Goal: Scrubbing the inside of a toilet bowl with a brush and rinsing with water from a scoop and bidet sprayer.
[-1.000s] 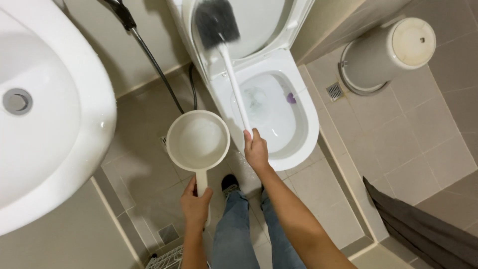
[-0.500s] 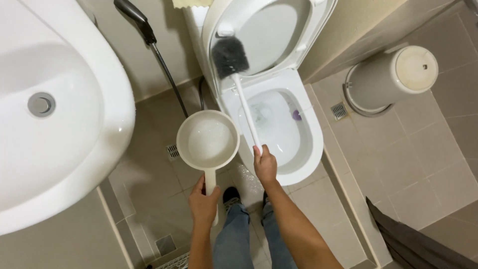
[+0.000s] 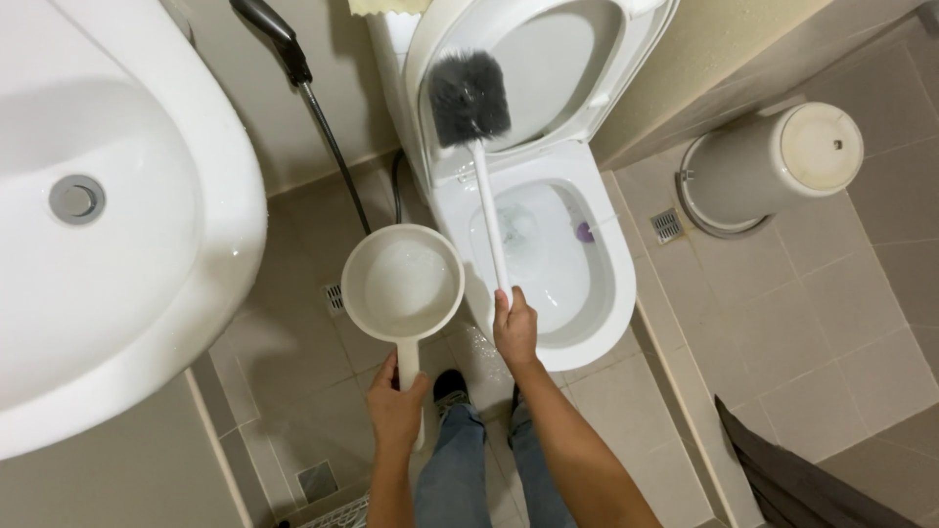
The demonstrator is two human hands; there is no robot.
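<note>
My right hand [image 3: 514,329] grips the white handle of a toilet brush [image 3: 471,98], whose dark bristle head is raised against the upturned toilet lid. My left hand [image 3: 395,405] holds the handle of a white water dipper [image 3: 403,284] with water in it, level, just left of the toilet bowl [image 3: 616,293]. The bowl is open, with foamy water and a small purple block inside. My legs in blue jeans stand in front of the bowl.
A white washbasin [image 3: 117,225] fills the left side. A dark spray hose [image 3: 293,59] hangs on the wall behind. A beige lidded bin [image 3: 773,166] stands right of the toilet, by a floor drain [image 3: 667,225]. Dark cloth [image 3: 812,479] lies at the lower right.
The view has shifted so the toilet, brush and dipper sit further right and lower in frame. Both hands keep their grips; the brush head stays raised at the lid.
</note>
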